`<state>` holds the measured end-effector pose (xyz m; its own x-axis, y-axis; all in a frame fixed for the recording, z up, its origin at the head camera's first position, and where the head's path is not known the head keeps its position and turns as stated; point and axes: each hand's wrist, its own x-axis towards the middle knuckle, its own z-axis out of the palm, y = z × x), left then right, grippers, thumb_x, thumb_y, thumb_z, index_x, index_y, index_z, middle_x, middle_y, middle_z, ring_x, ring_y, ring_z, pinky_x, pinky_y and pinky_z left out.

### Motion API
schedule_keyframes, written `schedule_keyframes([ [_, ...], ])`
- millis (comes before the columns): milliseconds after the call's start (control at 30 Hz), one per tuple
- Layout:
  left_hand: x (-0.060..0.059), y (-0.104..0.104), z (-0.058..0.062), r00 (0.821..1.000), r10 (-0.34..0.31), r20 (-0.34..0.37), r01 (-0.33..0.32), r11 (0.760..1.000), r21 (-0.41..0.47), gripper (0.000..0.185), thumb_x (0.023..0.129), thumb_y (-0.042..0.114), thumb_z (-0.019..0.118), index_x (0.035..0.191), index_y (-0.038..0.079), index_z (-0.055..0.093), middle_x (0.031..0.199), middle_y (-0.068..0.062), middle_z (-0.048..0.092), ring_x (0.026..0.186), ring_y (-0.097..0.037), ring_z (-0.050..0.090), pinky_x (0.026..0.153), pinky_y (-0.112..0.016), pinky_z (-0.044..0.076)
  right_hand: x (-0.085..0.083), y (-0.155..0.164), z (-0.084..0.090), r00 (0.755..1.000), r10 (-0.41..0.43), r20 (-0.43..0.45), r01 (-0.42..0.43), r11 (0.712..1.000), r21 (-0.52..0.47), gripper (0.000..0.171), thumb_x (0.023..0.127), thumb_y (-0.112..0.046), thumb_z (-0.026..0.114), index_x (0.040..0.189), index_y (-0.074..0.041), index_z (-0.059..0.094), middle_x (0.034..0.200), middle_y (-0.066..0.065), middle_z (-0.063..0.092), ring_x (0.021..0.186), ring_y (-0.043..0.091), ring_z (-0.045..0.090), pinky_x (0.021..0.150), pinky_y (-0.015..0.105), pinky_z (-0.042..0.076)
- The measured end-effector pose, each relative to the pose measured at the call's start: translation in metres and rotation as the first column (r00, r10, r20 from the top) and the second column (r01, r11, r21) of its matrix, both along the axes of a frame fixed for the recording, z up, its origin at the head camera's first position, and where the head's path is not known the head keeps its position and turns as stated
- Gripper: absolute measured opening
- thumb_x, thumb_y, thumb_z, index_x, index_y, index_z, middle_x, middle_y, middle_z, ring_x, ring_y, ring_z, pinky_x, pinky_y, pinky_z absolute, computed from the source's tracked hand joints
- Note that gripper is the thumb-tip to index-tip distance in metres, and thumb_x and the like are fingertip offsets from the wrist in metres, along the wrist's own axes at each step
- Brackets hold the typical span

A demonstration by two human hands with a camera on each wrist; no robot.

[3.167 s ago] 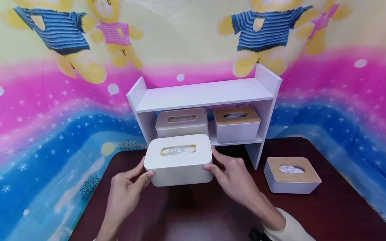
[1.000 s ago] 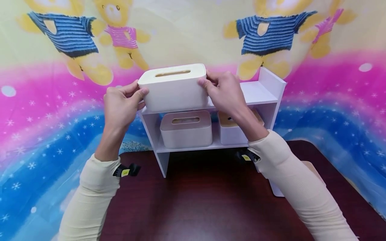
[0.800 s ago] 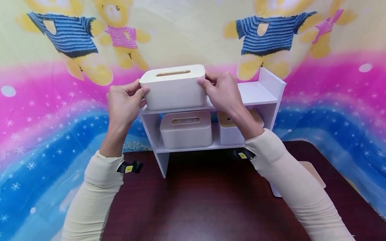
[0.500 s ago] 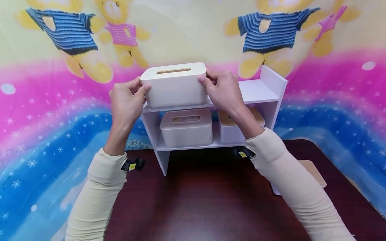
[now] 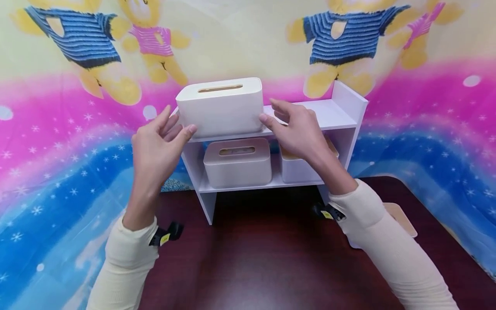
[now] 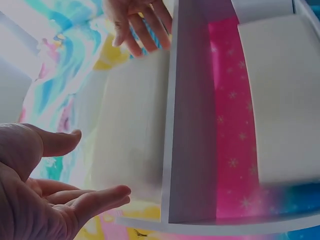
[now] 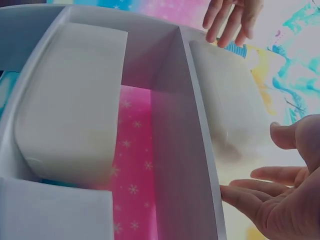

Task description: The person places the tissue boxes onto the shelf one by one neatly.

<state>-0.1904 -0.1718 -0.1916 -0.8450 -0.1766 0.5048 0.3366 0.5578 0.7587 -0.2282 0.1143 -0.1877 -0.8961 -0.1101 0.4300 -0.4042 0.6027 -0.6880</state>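
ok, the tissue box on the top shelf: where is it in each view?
Head: the tissue box sits upper centre on the left part of the top shelf, between the left hand and right hand.
Left wrist: pale block at centre left, against the shelf board.
Right wrist: pale block at right of centre, beyond the shelf board.
Shared landmark: the white shelf board the box stands on.

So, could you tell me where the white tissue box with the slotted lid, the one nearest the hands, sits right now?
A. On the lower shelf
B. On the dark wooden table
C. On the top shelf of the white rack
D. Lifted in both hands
C: the white tissue box with the slotted lid rests on the top shelf of the white rack, with the left hand and right hand open beside it.
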Motion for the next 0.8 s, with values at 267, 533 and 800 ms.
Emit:
schedule_keyframes([
  [267,0.028,0.005,-0.029,0.999,-0.047,-0.017,0.046,0.999,-0.013,0.074,0.096,0.037,0.083,0.161,0.025,0.05,0.155,-0.003,0.063,0.133,-0.024,0.069,0.101,-0.044,0.058,0.037,0.021,-0.026,1.0,-0.013,-0.006,0.012,0.996,-0.088,0.06,0.104,-0.038,0.072,0.16,-0.023,0.054,0.157,0.006,0.062,0.14,0.027,0.065,0.109,0.044,0.056],
  [533,0.033,0.008,-0.067,0.987,-0.14,0.077,0.136,0.989,0.06,0.071,0.096,0.03,0.083,0.159,0.023,0.053,0.155,-0.005,0.063,0.138,-0.023,0.066,0.1,-0.028,0.055,0.063,0.033,-0.065,0.999,0.007,-0.034,-0.01,0.995,-0.099,0.056,0.104,-0.035,0.072,0.157,-0.025,0.057,0.156,0.006,0.062,0.137,0.029,0.067,0.102,0.041,0.058],
  [800,0.03,0.015,-0.11,0.961,-0.222,0.165,0.198,0.968,0.152,0.072,0.095,0.027,0.085,0.159,0.017,0.054,0.155,-0.007,0.063,0.139,-0.02,0.065,0.103,-0.027,0.055,0.088,0.052,-0.113,0.997,0.014,0.077,-0.009,0.997,-0.075,0.056,0.105,-0.037,0.071,0.158,-0.024,0.057,0.159,0.011,0.059,0.138,0.034,0.065,0.103,0.044,0.057],
])
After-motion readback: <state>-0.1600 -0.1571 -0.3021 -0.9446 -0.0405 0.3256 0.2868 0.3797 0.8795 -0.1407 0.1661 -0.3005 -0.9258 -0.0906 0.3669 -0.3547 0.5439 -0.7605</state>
